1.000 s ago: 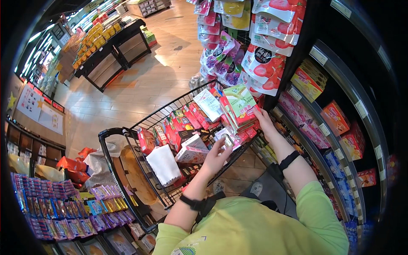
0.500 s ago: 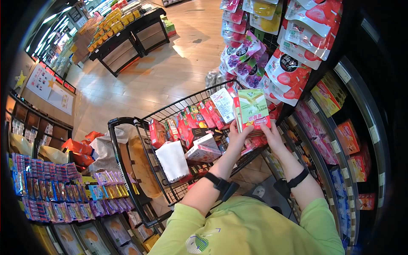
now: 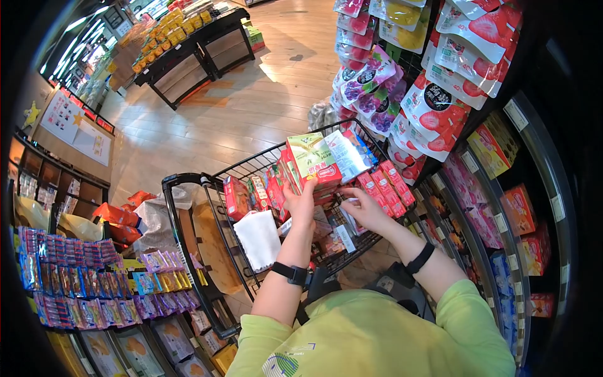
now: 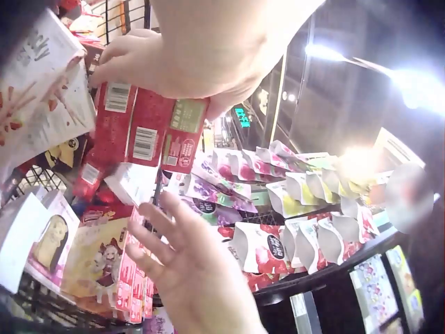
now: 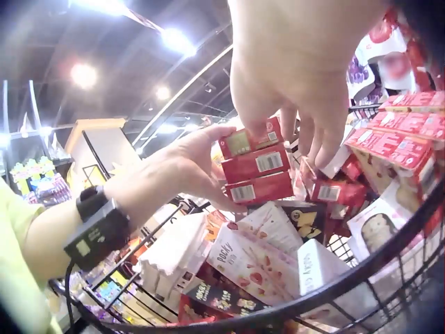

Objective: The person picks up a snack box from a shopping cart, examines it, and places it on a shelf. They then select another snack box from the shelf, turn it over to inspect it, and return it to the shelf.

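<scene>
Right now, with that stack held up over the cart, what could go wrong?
The left hand grips the stack of boxes by one end, so loose boxes might slide out. The right hand, fingers open beside it, could knock the red boxes leaning in the crowded cart.

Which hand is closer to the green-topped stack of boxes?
Left. The left hand grips the stack of boxes from below; the right hand is open just right of it, lower down.
</scene>
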The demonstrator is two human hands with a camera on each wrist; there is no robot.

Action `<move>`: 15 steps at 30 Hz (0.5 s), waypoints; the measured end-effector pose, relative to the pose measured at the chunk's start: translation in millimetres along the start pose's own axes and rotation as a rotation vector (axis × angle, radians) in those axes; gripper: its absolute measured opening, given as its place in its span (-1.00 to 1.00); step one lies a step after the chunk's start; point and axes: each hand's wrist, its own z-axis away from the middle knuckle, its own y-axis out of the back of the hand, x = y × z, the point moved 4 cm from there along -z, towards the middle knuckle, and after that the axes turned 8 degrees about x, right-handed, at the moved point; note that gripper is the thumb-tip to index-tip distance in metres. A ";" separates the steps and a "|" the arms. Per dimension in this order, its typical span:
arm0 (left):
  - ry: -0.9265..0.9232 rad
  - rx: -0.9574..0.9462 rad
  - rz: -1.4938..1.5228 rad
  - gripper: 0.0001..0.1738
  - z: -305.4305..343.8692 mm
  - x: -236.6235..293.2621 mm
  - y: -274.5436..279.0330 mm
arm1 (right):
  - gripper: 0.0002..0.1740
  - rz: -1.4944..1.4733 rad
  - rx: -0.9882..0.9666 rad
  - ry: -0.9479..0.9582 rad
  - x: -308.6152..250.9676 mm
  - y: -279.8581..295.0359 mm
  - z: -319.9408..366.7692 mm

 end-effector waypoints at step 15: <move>-0.283 -0.007 -0.617 0.08 2.0 16.0 -23.9 | -0.53 1.237 0.358 0.201 23.3 44.7 56.1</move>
